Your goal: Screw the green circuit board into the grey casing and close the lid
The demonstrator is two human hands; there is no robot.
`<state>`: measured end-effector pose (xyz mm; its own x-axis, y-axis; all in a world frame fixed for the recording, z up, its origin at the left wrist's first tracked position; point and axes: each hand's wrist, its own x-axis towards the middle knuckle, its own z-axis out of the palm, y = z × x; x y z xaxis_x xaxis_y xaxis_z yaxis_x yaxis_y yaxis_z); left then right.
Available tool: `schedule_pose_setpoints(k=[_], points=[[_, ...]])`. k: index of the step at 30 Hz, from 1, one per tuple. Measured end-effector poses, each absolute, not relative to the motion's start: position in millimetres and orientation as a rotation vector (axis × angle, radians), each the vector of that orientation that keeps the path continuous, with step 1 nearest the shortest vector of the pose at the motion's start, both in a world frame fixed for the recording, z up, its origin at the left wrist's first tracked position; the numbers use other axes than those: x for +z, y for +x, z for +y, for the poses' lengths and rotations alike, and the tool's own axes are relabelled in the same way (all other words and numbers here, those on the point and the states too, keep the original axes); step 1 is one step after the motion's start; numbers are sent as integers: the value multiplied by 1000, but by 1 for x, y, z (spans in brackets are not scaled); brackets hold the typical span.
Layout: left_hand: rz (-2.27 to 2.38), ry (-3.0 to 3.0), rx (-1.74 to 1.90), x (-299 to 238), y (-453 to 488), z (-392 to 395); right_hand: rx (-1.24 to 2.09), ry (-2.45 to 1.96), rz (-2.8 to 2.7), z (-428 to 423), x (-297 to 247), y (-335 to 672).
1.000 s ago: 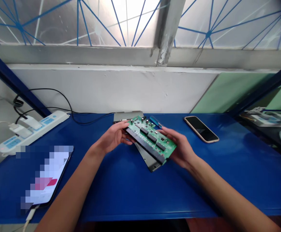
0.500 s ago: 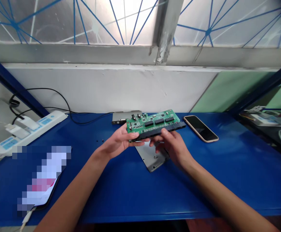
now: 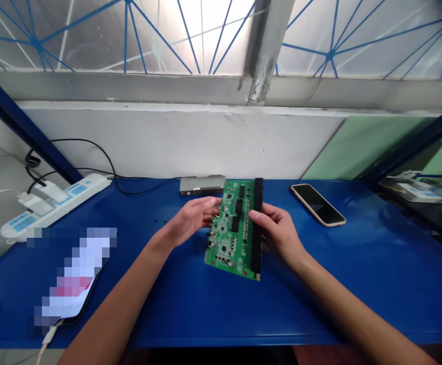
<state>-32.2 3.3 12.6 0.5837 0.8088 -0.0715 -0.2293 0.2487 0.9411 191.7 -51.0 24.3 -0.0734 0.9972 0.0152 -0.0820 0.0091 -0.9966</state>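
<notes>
A green circuit board (image 3: 231,233) with a black row of ports along its right edge is held upright-lengthwise above the blue table (image 3: 190,299). My right hand (image 3: 280,233) grips the board's black port edge, thumb on top. My left hand (image 3: 192,219) touches the board's left edge with its fingers curled against it. A grey metal case part (image 3: 201,184) lies on the table just behind the board. Whatever lies under the board is hidden.
A dark phone (image 3: 318,204) lies at the back right. A phone with a lit screen (image 3: 74,276) sits at the left on a white cable. A white power strip (image 3: 51,202) with plugs and black cords is at the far left. A white wall closes the back.
The board has been turned from lying sideways near the back to pointing lengthwise toward me, now covering the grey plate that showed beneath it. My right hand shifted onto the port edge.
</notes>
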Motion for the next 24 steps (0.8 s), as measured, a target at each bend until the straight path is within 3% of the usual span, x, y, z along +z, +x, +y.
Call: schedule_pose_setpoints(k=[9,24], points=[[715,1130,660,19,-43,5,1264,-1301,-1326,-43,26,193],[991,1245,589,10,-61,13,614,-1472,-1847,-28,10,179]])
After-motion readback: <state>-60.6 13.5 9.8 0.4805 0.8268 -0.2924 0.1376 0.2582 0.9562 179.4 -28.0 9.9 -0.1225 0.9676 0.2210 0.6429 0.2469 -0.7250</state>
